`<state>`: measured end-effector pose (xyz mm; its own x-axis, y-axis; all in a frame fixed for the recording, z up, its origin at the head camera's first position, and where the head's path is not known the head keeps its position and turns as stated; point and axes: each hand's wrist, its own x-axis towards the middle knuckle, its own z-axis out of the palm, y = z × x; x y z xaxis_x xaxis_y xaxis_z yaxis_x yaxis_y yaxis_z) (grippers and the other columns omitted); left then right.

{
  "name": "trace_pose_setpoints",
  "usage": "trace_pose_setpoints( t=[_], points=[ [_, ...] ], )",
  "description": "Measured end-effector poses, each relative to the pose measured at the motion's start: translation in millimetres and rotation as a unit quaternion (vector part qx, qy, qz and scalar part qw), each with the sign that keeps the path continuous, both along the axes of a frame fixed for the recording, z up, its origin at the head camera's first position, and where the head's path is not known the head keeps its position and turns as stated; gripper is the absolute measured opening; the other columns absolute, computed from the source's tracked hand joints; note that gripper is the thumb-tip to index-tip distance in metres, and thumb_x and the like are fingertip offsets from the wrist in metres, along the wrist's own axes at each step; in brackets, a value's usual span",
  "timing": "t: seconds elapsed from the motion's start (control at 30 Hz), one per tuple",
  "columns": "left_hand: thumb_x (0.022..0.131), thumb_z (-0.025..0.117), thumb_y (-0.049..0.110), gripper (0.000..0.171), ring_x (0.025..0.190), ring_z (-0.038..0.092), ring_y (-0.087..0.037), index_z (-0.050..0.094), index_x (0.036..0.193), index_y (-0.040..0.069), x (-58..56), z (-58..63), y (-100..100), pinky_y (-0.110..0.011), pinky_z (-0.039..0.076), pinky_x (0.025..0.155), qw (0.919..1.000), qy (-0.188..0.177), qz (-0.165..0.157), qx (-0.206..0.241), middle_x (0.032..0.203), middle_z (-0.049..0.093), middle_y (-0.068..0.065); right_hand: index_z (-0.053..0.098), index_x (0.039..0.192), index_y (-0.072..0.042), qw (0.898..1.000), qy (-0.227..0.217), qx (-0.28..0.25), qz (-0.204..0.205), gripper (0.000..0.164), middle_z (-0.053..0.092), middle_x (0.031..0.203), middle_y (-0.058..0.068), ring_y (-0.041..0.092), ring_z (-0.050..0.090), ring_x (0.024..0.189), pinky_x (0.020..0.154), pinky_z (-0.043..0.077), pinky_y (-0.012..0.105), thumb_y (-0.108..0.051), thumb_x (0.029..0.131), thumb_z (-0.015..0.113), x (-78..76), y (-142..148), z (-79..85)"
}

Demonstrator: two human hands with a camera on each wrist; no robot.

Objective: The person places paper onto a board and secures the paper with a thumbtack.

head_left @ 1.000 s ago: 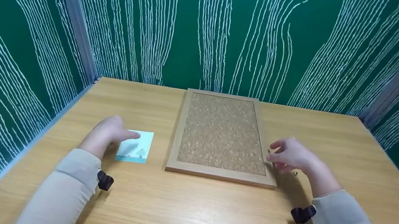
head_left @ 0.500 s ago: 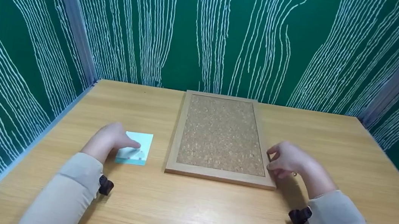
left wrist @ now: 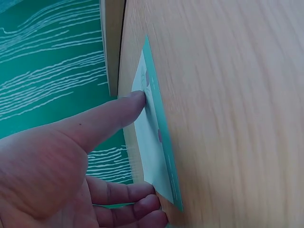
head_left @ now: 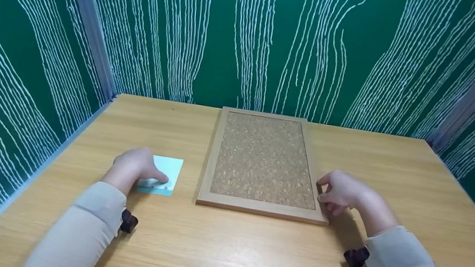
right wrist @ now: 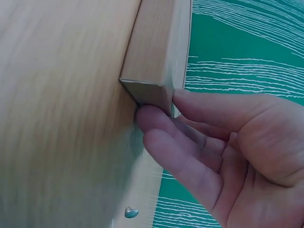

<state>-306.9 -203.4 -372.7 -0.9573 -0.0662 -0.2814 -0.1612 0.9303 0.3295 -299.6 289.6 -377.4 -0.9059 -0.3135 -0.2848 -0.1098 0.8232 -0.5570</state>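
a pin (right wrist: 131,213) is seen at six o'clock, right wrist view only. corkboard (head_left: 263,161) is pinched by right hand (head_left: 346,191), teal-edged note (head_left: 171,168) thumb-pressed by left hand (head_left: 135,166).

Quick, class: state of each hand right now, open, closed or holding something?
Left hand: open, touching the card.
Right hand: closed, holding the board at its edge.

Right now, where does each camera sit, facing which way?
Head: on the head, facing forward and down at the wood-framed brown cork board, square pale-aqua paper note, left hand, right hand and beige sleeves.
Left wrist: worn there, facing the left hand, thumb on the note.
Right wrist: worn there, facing the right hand at the board's corner, and a shiny metal tack.
Head and right wrist views share the board and right hand.
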Motion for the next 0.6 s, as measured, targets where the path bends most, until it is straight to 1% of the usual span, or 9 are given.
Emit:
trace_pose_setpoints(
  t=[0.17, 0.4, 0.47, 0.6],
  points=[
    [0.079, 0.086, 0.045, 0.074, 0.102, 0.054, -0.035, 0.063, 0.129, -0.005, -1.8, 0.1, 1.7, -0.047, 0.046, 0.090, 1.0000, -0.006, -0.001, 0.000, 0.114, 0.061, -0.018, 0.048, 0.138, 0.018, 1.000, -0.001, 0.007, 0.000, 0.051, 0.067, 0.088, 0.014, 0.021, 0.069, 0.066, 0.058, 0.059, 0.036, -0.002, 0.095, 0.068, 0.0, 0.1, 2.3],
    [0.081, 0.084, 0.039, 0.060, 0.094, 0.055, -0.031, 0.069, 0.115, -0.009, -4.1, 2.5, 1.6, -0.044, 0.047, 0.088, 0.9987, 0.009, -0.044, -0.026, 0.107, 0.063, -0.015, 0.040, 0.139, 0.024, 1.000, -0.002, -0.019, 0.018, 0.055, 0.071, 0.085, 0.016, 0.026, 0.071, 0.062, 0.053, 0.059, 0.038, 0.002, 0.095, 0.063, 0.9, 2.4, 5.0],
    [0.081, 0.084, 0.039, 0.061, 0.094, 0.055, -0.031, 0.068, 0.116, -0.009, -4.0, 2.7, 1.7, -0.044, 0.047, 0.088, 0.9988, 0.007, -0.042, -0.025, 0.107, 0.063, -0.015, 0.040, 0.139, 0.024, 1.000, -0.002, -0.016, 0.016, 0.054, 0.070, 0.086, 0.015, 0.025, 0.071, 0.062, 0.053, 0.059, 0.038, 0.002, 0.095, 0.064, 0.9, 2.6, 3.9],
    [0.081, 0.085, 0.039, 0.067, 0.099, 0.055, -0.033, 0.065, 0.122, -0.009, -3.4, 2.4, 1.3, -0.046, 0.047, 0.091, 0.9996, -0.004, -0.025, -0.012, 0.112, 0.062, -0.017, 0.042, 0.139, 0.022, 1.000, -0.003, -0.015, 0.015, 0.053, 0.070, 0.087, 0.015, 0.023, 0.070, 0.062, 0.054, 0.059, 0.037, 0.002, 0.095, 0.064, 1.0, 2.3, 2.2]
  ],
)
